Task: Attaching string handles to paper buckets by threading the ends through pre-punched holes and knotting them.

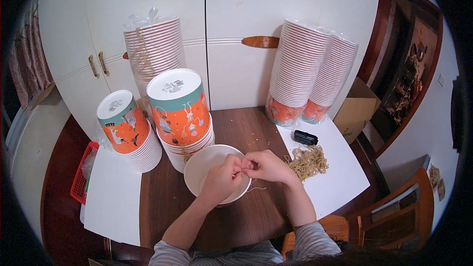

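Observation:
A white paper bucket (197, 165) stands on the table in front of me, its open mouth facing up. Over its right side, the fingertips of my left hand (222, 177) and my right hand (267, 165) meet in a pinch. Both hands are closed around a thin strand of twine (257, 187), whose loose end trails below my right hand past the bucket's rim. The part between my fingers is mostly hidden. To the right of my right forearm lies a tangled heap of tan twine (309, 162).
Two upside-down stacks of orange and green buckets, a large one (178, 111) and a smaller one (127, 123), stand left of the bucket. Tall plastic-wrapped stacks (300, 64) rise at the back right. A black object (305, 137) lies beside the twine. A wooden chair (394, 216) stands at right.

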The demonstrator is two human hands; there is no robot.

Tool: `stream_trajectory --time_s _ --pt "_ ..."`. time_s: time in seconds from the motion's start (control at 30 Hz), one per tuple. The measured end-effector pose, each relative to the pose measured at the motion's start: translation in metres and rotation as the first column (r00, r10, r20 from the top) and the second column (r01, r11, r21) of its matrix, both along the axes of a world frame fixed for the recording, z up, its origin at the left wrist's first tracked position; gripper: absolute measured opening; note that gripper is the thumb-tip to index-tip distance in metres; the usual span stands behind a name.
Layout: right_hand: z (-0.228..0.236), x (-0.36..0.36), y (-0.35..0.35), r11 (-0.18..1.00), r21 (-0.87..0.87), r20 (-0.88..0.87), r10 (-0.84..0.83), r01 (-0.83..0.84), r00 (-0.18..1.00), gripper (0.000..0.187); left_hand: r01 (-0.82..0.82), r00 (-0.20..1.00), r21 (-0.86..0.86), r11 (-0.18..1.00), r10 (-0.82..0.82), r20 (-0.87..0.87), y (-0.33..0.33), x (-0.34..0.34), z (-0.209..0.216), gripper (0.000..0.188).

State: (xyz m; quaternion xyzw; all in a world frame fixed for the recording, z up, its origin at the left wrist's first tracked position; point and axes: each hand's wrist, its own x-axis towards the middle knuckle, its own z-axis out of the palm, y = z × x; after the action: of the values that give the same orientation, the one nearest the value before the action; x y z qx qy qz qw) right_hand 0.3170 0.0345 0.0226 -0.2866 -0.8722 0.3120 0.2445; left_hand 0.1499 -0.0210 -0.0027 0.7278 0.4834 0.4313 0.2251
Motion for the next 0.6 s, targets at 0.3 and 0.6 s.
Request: stream_trajectory --time_s 0.3,0.6 --pt "0.0 0.0012 0.0012 0.993 -0.117 -0.018 0.009 -0.011 1.0 0.011 -0.02 1.0 0.034 0.999 0.02 -0.007 0.0003 -0.0002 -0.002 0.019" --pt "-0.004 0.0042 0.0058 0.957 -0.29 -0.067 -0.002 -0.018 0.998 0.007 -0.049 0.989 0.051 0.998 0.056 -0.137 -0.0006 0.0027 -0.0018 0.011"
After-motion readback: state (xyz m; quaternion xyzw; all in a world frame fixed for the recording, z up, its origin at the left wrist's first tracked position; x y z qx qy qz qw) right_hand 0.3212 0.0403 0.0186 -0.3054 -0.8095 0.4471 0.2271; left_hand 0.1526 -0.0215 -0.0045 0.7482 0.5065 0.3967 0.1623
